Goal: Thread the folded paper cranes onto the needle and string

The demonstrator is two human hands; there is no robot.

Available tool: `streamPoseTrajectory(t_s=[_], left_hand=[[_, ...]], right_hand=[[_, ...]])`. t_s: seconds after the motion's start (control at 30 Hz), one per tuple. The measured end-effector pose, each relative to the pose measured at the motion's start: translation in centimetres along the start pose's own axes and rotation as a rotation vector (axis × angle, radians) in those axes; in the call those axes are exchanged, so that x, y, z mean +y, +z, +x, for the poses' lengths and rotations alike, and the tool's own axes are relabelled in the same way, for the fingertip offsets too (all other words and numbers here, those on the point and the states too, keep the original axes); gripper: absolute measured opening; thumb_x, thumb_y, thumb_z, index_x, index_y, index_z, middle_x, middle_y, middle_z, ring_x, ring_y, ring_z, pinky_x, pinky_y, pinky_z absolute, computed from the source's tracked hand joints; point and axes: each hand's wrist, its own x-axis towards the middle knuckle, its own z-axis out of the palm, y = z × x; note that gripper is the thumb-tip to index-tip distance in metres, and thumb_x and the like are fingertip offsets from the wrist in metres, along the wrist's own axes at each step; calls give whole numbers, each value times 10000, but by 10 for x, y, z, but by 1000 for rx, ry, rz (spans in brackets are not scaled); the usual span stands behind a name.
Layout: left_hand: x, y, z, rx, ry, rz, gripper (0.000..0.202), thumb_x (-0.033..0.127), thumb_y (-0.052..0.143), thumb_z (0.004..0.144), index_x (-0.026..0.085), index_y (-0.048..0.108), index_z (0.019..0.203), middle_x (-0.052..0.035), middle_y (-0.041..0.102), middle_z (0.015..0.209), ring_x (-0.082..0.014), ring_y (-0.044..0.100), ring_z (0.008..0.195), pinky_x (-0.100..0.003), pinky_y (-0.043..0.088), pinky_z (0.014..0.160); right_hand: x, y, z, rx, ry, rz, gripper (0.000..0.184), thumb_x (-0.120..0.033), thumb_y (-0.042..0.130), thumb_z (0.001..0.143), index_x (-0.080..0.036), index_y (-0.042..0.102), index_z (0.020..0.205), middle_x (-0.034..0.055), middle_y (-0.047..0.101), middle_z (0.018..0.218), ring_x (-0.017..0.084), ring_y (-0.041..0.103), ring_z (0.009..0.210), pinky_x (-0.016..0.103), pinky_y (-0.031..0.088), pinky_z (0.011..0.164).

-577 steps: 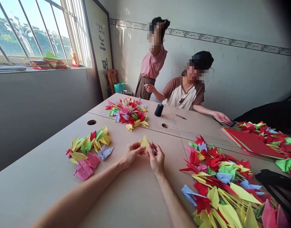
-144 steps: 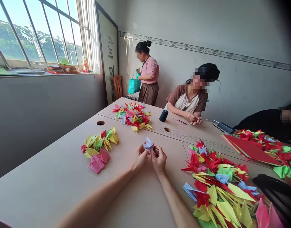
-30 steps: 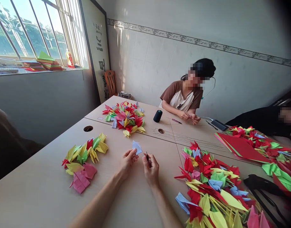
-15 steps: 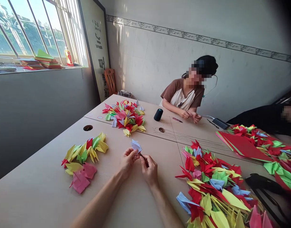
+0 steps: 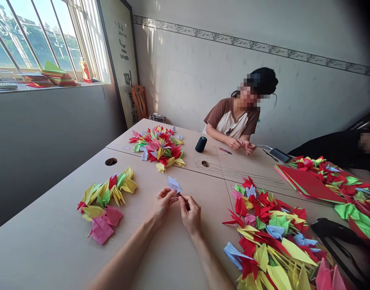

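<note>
Above the middle of the beige table [image 5: 52, 241], my left hand [image 5: 162, 202] pinches a small lilac folded paper crane [image 5: 174, 185]. My right hand [image 5: 190, 211] is closed right beside it, fingertips at the crane's lower edge, with a thin dark tool partly hidden in its fist. Both hands meet at the paper. A small pile of yellow, green, red and pink folded cranes [image 5: 105, 198] lies to the left of my hands. A big heap of mixed-colour cranes [image 5: 272, 233] lies to the right.
Another crane heap [image 5: 158, 146] lies farther back, near a dark cylinder [image 5: 201, 144] and two round table holes [image 5: 111, 161]. A seated person [image 5: 236, 119] works at the far side. Red paper sheets [image 5: 308, 183] and more cranes lie at right; a black strap [image 5: 335, 233] lies near them.
My right hand has closed in on the lilac crane, which it was apart from a second ago. The standing person seen earlier is gone from view.
</note>
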Motion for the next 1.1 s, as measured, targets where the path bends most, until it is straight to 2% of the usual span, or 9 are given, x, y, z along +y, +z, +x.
streamPoseTrajectory(t_s=[0.23, 0.5, 0.67, 0.77, 0.87, 1.0, 1.1], left_hand=[[2, 1, -3, -12, 6, 12, 181, 243, 733, 688, 127, 640, 792, -31, 633, 794, -105, 587, 714, -247, 505, 710], [2, 1, -2, -7, 9, 25, 189, 257, 730, 692, 130, 640, 799, -31, 637, 780, -107, 596, 701, -249, 499, 717], [3, -2, -1, 19, 53, 135, 204, 276, 728, 689, 145, 649, 823, -42, 648, 827, -125, 611, 706, -212, 477, 633], [3, -1, -3, -16, 58, 198, 192, 273, 727, 686, 146, 664, 816, -56, 661, 838, -139, 605, 735, -219, 473, 643], [3, 3, -6, -63, 52, 249, 193, 272, 728, 679, 147, 683, 819, -59, 679, 820, -150, 604, 747, -237, 475, 681], [3, 7, -8, -89, 51, 273, 209, 275, 731, 666, 155, 699, 835, -57, 695, 818, -158, 612, 704, -265, 479, 700], [5, 8, -9, -75, 60, 303, 212, 263, 701, 685, 158, 709, 868, -70, 699, 861, -186, 622, 765, -274, 482, 720]], right_hand=[[2, 1, 0, 19, -9, -33, 216, -310, 465, 897, -164, 614, 845, 40, 662, 740, 107, 556, 559, 199, 438, 548], [1, 1, -1, 13, -12, -29, 218, -307, 465, 900, -164, 617, 837, 35, 661, 734, 109, 570, 592, 202, 452, 581], [5, 1, -1, 91, 110, 67, 260, -378, 507, 868, -147, 621, 901, 53, 670, 757, 126, 598, 598, 213, 473, 560], [8, 2, 0, 167, 209, 199, 352, -427, 555, 827, -127, 590, 1008, 89, 678, 841, 148, 629, 648, 225, 499, 552], [9, 1, 2, 167, 218, 282, 391, -410, 579, 815, -122, 573, 1079, 119, 678, 915, 173, 648, 737, 248, 525, 601], [5, -1, 2, 111, 226, 354, 335, -395, 509, 860, -124, 612, 1029, 131, 673, 963, 205, 646, 858, 280, 535, 692], [4, -4, 1, 81, 258, 341, 329, -399, 492, 866, -137, 622, 1017, 108, 674, 957, 201, 638, 875, 278, 530, 715]])
